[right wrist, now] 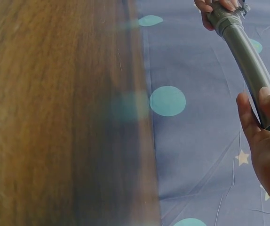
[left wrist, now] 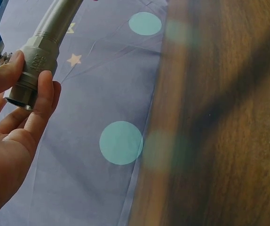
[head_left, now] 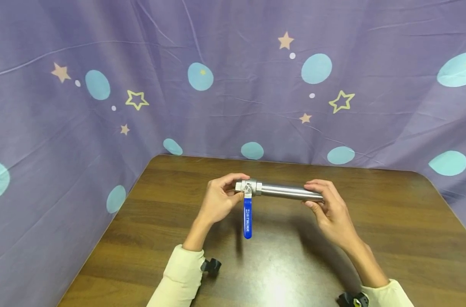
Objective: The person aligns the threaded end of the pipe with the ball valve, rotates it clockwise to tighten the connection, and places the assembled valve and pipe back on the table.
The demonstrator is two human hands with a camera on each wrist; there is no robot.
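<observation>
A metal ball valve (head_left: 249, 186) with a blue lever handle (head_left: 248, 218) is joined to a shiny steel pipe (head_left: 283, 190). The pair is held roughly level above the table, and the lever points toward me. My left hand (head_left: 220, 199) grips the valve body between thumb and fingers at its left end. In the left wrist view the open threaded end of the valve (left wrist: 23, 96) shows below the fingertips. At the pipe's far right end my right hand (head_left: 330, 212) pinches it, thumb below and fingers above. The right palm hides part of the pipe's end.
Beneath the hands lies a brown wooden table (head_left: 171, 221) with a bright glare spot near its front. A purple curtain (head_left: 225, 111) with stars and blue dots hangs behind and at both sides. Black wrist straps (head_left: 211, 267) sit at the cream sleeves (head_left: 182, 273).
</observation>
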